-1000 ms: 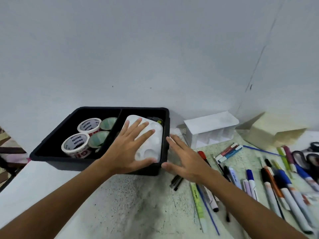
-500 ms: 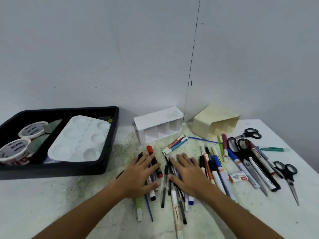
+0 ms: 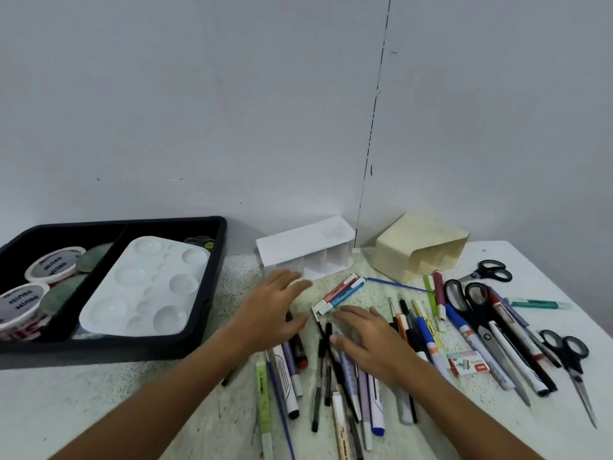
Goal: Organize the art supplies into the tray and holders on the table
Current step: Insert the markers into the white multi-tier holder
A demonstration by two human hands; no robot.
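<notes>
Since half a second ago the left hand point(image 3: 272, 313) has slid up toward the white holder point(image 3: 305, 252), both hands flat and holding nothing, the right hand point(image 3: 368, 343) over the pens point(image 3: 331, 376) at lower centre: light, stiff, rolling, probably best pinched mid-barrel.

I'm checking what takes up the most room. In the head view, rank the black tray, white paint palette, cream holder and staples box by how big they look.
Largest to smallest as they appear:
1. black tray
2. white paint palette
3. cream holder
4. staples box
The holder sits farther back, so it may look smaller than it is.

We get soft, even, cool light; faint shadows right of the black tray point(image 3: 212, 287). Hands look motion-blurred, and wide-angle bending curves the wall seam above it.
</notes>
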